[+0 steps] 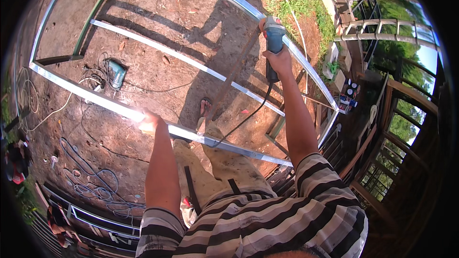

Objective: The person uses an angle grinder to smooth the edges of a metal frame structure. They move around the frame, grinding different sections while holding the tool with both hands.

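Observation:
A large shiny metal frame (201,69) of square tubes lies raised above the bare dirt. My right hand (278,59) is shut on the blue-grey body of an angle grinder (274,38), whose head rests against the frame's far right tube. Its black cord (248,114) hangs down toward my legs. My left hand (150,120) grips the near tube of the frame where sunlight glares on the metal.
A teal power tool (116,73) and white cables (52,112) lie on the dirt at left, with a coil of blue cable (98,188) lower left. Finished metal and wooden frames (397,129) stand at right. Boxes and cans (345,93) sit by the grass.

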{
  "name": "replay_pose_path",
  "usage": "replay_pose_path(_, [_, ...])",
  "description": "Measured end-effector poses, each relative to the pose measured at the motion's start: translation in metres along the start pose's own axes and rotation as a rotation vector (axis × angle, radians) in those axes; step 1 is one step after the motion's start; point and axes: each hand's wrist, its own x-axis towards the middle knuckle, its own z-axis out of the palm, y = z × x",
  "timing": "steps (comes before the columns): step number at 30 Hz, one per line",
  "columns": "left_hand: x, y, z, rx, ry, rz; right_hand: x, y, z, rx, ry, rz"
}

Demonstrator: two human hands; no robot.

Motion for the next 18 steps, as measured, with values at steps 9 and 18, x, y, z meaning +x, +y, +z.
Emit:
replay_pose_path(9, [0.008, -0.011, 0.009, 0.010, 0.040, 0.079, -0.015, -0.005, -0.020, -0.022, -0.013, 0.038])
replay_pose_path(18, [0.002, -0.003, 0.000, -0.034, -0.006, 0.038, 0.002, 0.011, -0.004, 0.089, -0.021, 0.036])
